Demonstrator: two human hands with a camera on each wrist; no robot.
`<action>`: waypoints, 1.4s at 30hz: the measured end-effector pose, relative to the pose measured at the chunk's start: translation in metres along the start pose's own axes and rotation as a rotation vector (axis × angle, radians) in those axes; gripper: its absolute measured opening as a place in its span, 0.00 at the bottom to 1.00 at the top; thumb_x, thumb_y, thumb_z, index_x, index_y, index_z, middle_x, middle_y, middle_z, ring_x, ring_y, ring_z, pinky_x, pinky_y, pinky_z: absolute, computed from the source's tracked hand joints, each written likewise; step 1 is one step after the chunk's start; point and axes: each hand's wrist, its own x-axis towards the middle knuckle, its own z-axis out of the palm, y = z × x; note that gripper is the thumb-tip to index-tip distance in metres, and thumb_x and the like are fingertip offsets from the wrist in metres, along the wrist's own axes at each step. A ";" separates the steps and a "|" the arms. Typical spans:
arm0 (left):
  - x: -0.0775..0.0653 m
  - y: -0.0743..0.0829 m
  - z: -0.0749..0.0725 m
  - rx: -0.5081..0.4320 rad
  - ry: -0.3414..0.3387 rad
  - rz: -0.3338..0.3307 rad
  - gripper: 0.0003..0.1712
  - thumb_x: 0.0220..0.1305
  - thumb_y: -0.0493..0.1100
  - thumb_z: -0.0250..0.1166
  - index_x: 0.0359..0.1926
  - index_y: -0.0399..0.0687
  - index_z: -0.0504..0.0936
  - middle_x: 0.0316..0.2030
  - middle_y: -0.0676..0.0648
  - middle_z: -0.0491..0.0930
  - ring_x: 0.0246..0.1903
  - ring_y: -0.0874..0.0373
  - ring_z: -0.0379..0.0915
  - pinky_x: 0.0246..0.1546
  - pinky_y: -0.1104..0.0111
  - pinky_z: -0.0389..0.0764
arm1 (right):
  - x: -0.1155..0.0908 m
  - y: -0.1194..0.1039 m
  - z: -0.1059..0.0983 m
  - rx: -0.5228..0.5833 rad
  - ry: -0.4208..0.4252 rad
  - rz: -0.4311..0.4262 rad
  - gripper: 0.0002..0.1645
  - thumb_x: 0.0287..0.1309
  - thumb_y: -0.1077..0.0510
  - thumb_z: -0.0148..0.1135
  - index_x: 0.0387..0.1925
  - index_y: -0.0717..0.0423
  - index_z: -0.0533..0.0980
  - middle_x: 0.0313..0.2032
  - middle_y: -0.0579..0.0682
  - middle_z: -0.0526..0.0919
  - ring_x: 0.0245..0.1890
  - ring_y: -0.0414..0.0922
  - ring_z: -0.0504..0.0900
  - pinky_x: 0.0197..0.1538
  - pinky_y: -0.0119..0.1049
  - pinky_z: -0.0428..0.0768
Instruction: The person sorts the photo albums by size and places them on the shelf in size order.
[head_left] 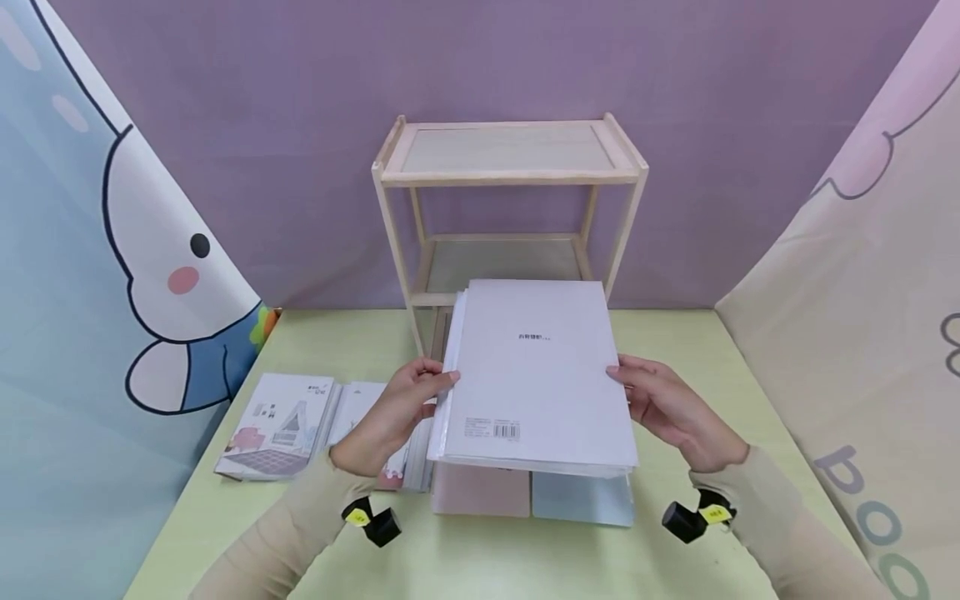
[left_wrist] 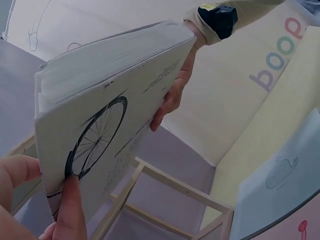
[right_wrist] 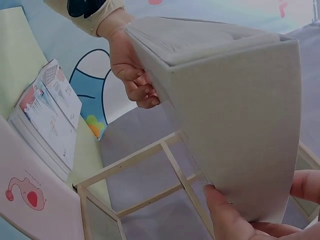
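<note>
Both hands hold a thick white book [head_left: 540,375] up over the table, tilted. A small title and a barcode show on its upper face; in the left wrist view its underside [left_wrist: 130,120] carries a wheel drawing. My left hand [head_left: 397,412] pinches the left edge, thumb on top. On the opposite edge, my right hand [head_left: 671,408] grips with the thumb on top. The right wrist view shows the plain spine [right_wrist: 240,125] and pages between the covers. Below the book lie a pink notebook [head_left: 480,492] and a light blue notebook [head_left: 581,500], side by side and partly covered from view.
A pale wooden shelf rack [head_left: 510,178] with grey panels stands at the back. Left on the green table [head_left: 480,567] lie a white illustrated stack [head_left: 277,425] and a second stack [head_left: 360,404], partly behind my left hand. Printed cloths and a purple backdrop [head_left: 300,167] surround the table.
</note>
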 end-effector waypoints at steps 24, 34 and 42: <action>-0.009 0.035 0.007 -0.087 0.010 0.036 0.08 0.63 0.37 0.57 0.40 0.43 0.66 0.30 0.54 0.72 0.29 0.64 0.70 0.27 0.75 0.71 | 0.006 -0.024 0.010 -0.024 0.036 -0.046 0.18 0.70 0.62 0.44 0.44 0.49 0.81 0.37 0.46 0.86 0.32 0.39 0.85 0.35 0.33 0.82; -0.014 0.046 0.005 -0.140 -0.015 0.059 0.08 0.64 0.36 0.56 0.39 0.43 0.64 0.30 0.53 0.76 0.26 0.65 0.75 0.26 0.74 0.77 | 0.007 -0.031 0.019 -0.020 0.065 -0.069 0.17 0.70 0.61 0.45 0.43 0.49 0.81 0.36 0.47 0.87 0.31 0.39 0.85 0.33 0.33 0.82; -0.017 0.056 0.003 -0.157 -0.062 0.071 0.07 0.65 0.35 0.54 0.40 0.43 0.63 0.32 0.52 0.78 0.25 0.65 0.77 0.26 0.73 0.79 | 0.005 -0.038 0.022 -0.017 0.063 -0.094 0.18 0.70 0.61 0.44 0.41 0.49 0.82 0.33 0.46 0.87 0.28 0.38 0.85 0.31 0.31 0.82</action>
